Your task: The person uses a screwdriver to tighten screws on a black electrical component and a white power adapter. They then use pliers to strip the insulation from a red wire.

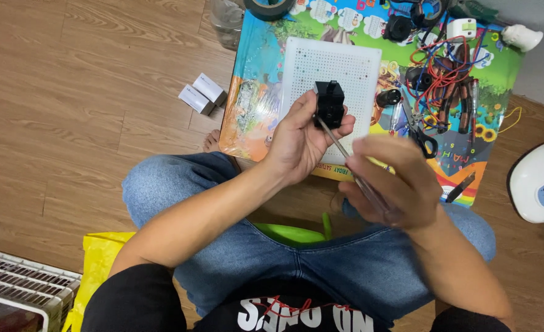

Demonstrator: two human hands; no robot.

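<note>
L hand [299, 142] grips boxy black plastic part [330, 103]; R hand [395, 181] w/ thin metal screwdriver [345, 154].

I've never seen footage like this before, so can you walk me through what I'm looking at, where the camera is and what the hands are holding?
There is no machine here. A camera worn on a person's head looks down at their own two bare hands. They sit cross-legged in jeans on a wooden floor.

The left hand holds up a small black plastic part. The right hand, blurred, grips a thin screwdriver whose tip meets that part.

Ahead lies a colourful picture mat. On it are a white perforated board, a tangle of red and blue wires, scissors and a tape roll. Two small white boxes sit on the floor to the left.
</note>
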